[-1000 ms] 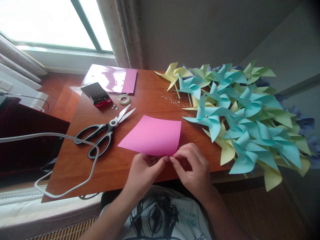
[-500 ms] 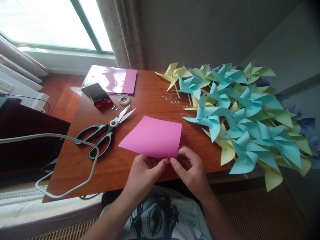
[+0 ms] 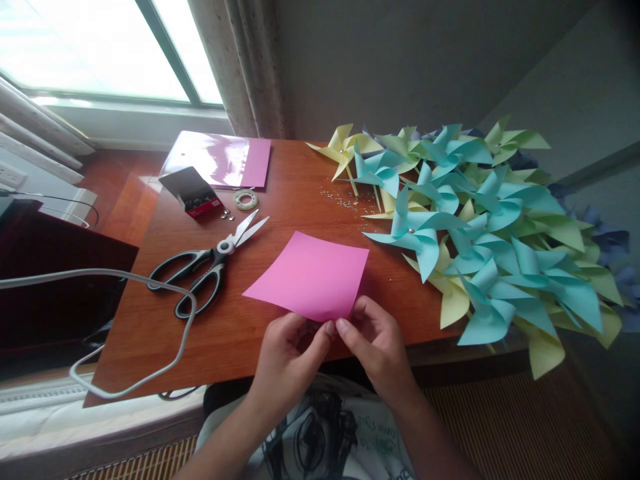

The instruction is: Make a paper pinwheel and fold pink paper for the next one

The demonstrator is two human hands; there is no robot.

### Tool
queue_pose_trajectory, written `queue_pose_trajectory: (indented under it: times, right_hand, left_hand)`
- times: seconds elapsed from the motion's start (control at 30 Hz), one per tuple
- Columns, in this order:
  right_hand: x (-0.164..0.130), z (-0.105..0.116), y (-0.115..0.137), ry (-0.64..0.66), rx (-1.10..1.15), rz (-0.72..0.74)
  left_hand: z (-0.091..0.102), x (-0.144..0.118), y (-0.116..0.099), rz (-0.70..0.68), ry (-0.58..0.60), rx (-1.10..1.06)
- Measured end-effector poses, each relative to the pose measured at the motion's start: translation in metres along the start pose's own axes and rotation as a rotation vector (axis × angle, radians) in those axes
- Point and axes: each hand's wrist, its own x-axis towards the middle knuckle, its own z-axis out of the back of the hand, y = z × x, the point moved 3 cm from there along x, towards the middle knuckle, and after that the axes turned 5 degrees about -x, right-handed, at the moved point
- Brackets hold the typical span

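Head view: the table [image 3: 300, 187] was covered along its right side by a crowd of pinwheels [image 3: 473, 237]. A pink sheet [image 3: 310, 277] was held at the table's near side, its far part bowed and one corner pointed left; whether it was rested on the wood could not be made out. By the left hand [image 3: 285, 350] the sheet's near edge was gripped in a narrow pinch, the fingers partly hidden beneath. By the right hand [image 3: 377, 347] the near corner was pinched just as tightly, the two thumb tips brought close together there. Scissors [image 3: 225, 247] were laid with blades parted, left of the sheet; beyond were set a box [image 3: 205, 208], tape [image 3: 245, 207] and a few studs [image 3: 225, 214].
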Motion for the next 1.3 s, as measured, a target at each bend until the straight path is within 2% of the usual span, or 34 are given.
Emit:
queue_pose_trajectory:
  times: [0.17, 0.43, 0.63, 0.77, 1.0, 1.3]
  right_hand:
    - [-0.002, -0.002, 0.001, 0.006, 0.048, -0.023]
    - [-0.004, -0.003, -0.004, -0.014, -0.035, -0.042]
    - [-0.004, -0.005, -0.004, -0.024, -0.061, -0.048]
    - [-0.005, -0.006, 0.0, 0.01, -0.009, -0.044]
    - [-0.005, -0.006, 0.001, 0.02, 0.041, -0.015]
    - [-0.005, -0.004, -0.001, -0.038, -0.072, -0.018]
  left_hand:
    - [0.0, -0.003, 0.003, -0.019, 0.008, 0.036]
    - [0.005, -0.008, 0.009, -0.098, -0.039, 0.228]
    - [0.006, -0.01, 0.011, -0.093, -0.051, 0.232]
    - [0.005, -0.009, 0.005, -0.072, -0.064, 0.164]
    - [-0.002, -0.004, -0.003, 0.065, 0.006, -0.184]
    - [0.0, -0.005, 0.003, 0.107, 0.012, -0.243]
